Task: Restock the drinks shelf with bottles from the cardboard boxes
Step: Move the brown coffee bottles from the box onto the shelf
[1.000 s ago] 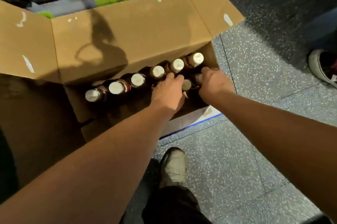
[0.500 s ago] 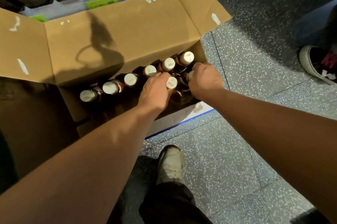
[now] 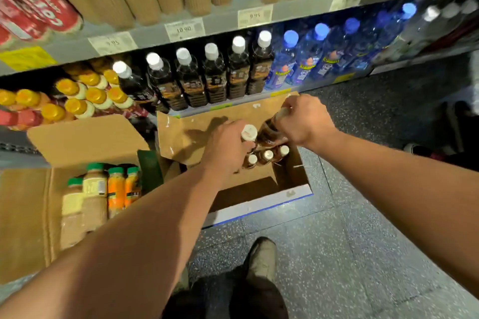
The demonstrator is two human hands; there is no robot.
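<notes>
An open cardboard box [image 3: 261, 206] stands on the floor below the drinks shelf. My right hand [image 3: 302, 121] grips a brown tea bottle [image 3: 269, 130] by its neck and holds it lifted above the box. My left hand [image 3: 225, 148] grips a second white-capped bottle [image 3: 249, 133] beside it. Three more white-capped bottles [image 3: 267, 155] stand in the box under my hands. On the lower shelf, a row of dark white-capped tea bottles [image 3: 212, 75] stands right behind the box.
A second open box [image 3: 31, 204] at the left holds orange and beige juice bottles [image 3: 103, 191]. Blue water bottles [image 3: 308, 56] fill the shelf to the right, yellow-capped bottles [image 3: 77, 97] to the left. My shoe [image 3: 260, 259] is on the speckled floor. Another person's shoe [image 3: 414, 148] is at the right.
Both hands have risen out of the box, each with a bottle in its grip. The view has tilted up, so the shelves and the second box now show.
</notes>
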